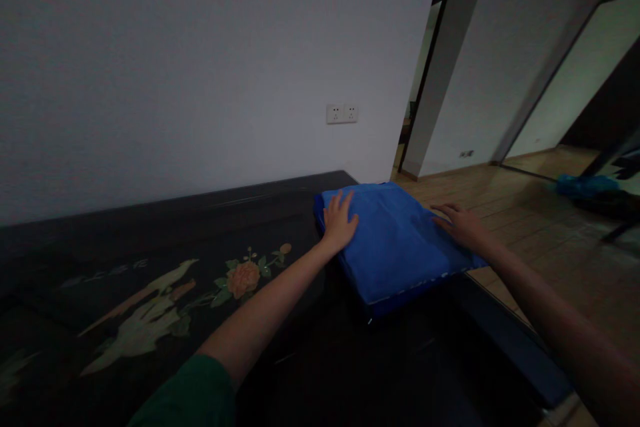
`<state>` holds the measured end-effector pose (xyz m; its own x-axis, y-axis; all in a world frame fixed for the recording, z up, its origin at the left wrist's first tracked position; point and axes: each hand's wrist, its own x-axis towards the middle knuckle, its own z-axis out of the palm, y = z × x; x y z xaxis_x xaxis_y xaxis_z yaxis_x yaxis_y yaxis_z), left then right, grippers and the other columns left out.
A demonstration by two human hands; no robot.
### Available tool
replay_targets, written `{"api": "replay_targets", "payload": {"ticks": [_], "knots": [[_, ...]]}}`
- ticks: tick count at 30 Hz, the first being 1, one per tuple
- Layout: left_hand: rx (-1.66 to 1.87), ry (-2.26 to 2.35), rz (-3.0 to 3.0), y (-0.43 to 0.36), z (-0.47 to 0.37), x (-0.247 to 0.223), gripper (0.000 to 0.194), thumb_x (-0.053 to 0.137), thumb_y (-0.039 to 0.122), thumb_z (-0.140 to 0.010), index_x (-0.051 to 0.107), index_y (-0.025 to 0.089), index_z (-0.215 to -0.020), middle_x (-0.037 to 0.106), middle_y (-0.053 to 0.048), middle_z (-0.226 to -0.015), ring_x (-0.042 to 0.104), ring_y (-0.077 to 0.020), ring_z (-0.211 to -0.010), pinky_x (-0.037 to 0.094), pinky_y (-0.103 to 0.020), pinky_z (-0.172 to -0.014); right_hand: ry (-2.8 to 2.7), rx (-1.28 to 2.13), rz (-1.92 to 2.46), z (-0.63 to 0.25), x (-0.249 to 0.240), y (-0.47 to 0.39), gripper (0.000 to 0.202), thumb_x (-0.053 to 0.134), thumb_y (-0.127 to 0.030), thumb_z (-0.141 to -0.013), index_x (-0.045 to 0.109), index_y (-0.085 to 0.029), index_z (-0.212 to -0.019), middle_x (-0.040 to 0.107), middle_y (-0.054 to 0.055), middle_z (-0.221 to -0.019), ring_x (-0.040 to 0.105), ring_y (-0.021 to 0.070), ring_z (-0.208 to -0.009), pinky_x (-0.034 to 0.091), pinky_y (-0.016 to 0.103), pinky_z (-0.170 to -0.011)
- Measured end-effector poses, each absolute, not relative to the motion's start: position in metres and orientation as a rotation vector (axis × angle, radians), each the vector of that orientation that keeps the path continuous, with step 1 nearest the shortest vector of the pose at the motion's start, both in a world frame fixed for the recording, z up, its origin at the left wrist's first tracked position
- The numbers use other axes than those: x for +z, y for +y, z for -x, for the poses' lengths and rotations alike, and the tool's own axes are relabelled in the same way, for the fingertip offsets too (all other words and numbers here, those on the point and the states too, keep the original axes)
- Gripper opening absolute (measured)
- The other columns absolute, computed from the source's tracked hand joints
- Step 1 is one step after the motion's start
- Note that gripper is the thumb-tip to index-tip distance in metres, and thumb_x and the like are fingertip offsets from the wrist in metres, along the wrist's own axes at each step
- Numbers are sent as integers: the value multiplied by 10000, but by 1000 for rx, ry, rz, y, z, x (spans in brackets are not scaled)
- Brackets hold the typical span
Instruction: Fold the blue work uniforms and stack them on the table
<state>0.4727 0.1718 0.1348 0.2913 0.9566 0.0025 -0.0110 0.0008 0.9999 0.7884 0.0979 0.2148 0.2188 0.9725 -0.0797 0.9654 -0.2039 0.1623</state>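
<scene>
We see a dark, flower-decorated worktop (225, 227) against a pale wall (200, 67), with wooden floor (530, 220) at right. On the worktop's right side lies the blue fabric (395, 240), almost square, one corner pointing near. The left hand (339, 223) rests on it, fingers wide; the right hand (463, 225) is at the fabric's right edge, whether gripping we cannot tell.

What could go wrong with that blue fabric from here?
The blue fabric lies by the right edge of the dark surface, so a push rightward might send it onto the floor. The left hand is spread on its top, which could wrinkle if that hand slides.
</scene>
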Motion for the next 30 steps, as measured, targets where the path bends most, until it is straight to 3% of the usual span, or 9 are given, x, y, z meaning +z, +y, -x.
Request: {"api": "replay_targets", "payload": {"ticks": [3,8,13,18,20,22,24,27,30], "knots": [[948,582,-1581,122,-477,146,379,683,281,-779,651,354,-1150,418,4,-1479,144,-288,-1455,-138,-542,-1126,1683,-5,-2356,-779,199,88,570,430,-504,-907,465,-213,-1396,533,170,-1342,506,354,-1227,403,502,-1011],[874,556,-1598,77,-495,132,407,638,365,-809,606,371,-1215,480,7,-1434,221,-294,-1433,-138,-564,-1117,1616,-93,-2363,-777,176,78,565,280,-479,-958,435,-191,-1419,640,190,-1152,644,321,-990,478,479,-886],[892,614,-1628,85,-489,134,368,589,322,-843,607,341,-1211,497,-19,-1420,309,-285,-1397,-60,-564,-1138,1587,-116,-2297,-774,179,85,571,226,-462,-969,408,-186,-1434,655,208,-1112,653,337,-956,476,498,-843],[1026,736,-1671,108,-395,172,272,550,257,-877,651,292,-1127,579,-51,-1313,433,-246,-1305,-4,-501,-1161,1642,70,-2316,-738,212,100,546,307,-427,-955,465,-134,-1388,599,268,-1183,587,392,-1056,434,541,-870],[1088,805,-1667,113,-334,188,217,533,251,-882,672,274,-1048,632,-47,-1199,499,-229,-1216,105,-469,-1159,1840,297,-2385,-698,232,103,526,322,-406,-950,511,-100,-1334,568,282,-1217,531,396,-1128,404,528,-925],[1097,908,-1696,106,-271,200,188,496,273,-898,673,235,-949,661,-55,-1035,565,-218,-1051,324,-409,-1053,2147,410,-2450,-640,249,96,478,344,-383,-940,550,-111,-1275,564,248,-1231,507,364,-1157,387,482,-972],[1079,1059,-1747,85,-216,203,232,451,304,-910,633,199,-812,630,-41,-840,568,-189,-836,426,-317,-838,2521,214,-2446,-570,256,77,398,374,-378,-929,573,-172,-1206,601,171,-1177,545,304,-1097,413,429,-954],[963,1246,-1757,31,-168,187,307,391,304,-906,481,186,-637,486,11,-632,458,-139,-624,345,-248,-618,2775,-558,-2304,-465,237,29,262,405,-378,-921,607,-212,-939,647,95,-949,600,218,-854,461,332,-775],[715,1233,-1697,-26,-157,154,279,381,252,-866,374,191,-594,383,43,-559,378,-109,-551,263,-235,-553,2630,-1315,-1953,-385,193,-17,318,384,-368,-919,508,-203,-677,552,14,-644,515,148,-620,389,256,-577]]}}
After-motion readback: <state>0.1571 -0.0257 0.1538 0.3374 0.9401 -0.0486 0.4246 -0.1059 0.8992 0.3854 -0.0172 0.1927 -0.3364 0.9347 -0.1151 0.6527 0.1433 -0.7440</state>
